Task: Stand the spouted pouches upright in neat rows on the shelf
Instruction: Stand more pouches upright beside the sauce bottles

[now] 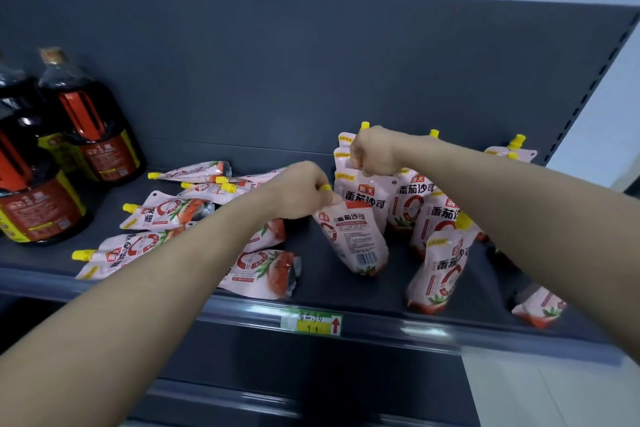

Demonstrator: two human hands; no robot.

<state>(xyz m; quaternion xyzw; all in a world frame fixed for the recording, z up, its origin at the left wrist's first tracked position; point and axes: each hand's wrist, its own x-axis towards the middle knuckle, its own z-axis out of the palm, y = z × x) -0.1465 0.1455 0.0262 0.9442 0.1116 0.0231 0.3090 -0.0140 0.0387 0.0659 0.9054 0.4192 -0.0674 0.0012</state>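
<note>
Pink spouted pouches with yellow caps fill a dark shelf. My left hand grips one pouch by its yellow spout; the pouch stands tilted near the shelf's middle. My right hand holds the top of an upright pouch in a row of standing pouches behind it. More upright pouches stand to the right, partly hidden by my right forearm. Several pouches lie flat in a loose heap on the left, under and behind my left forearm.
Two large dark sauce bottles with red handles stand at the far left of the shelf. A green and yellow price tag sits on the shelf's front rail. The grey back panel rises behind; a perforated upright closes the right side.
</note>
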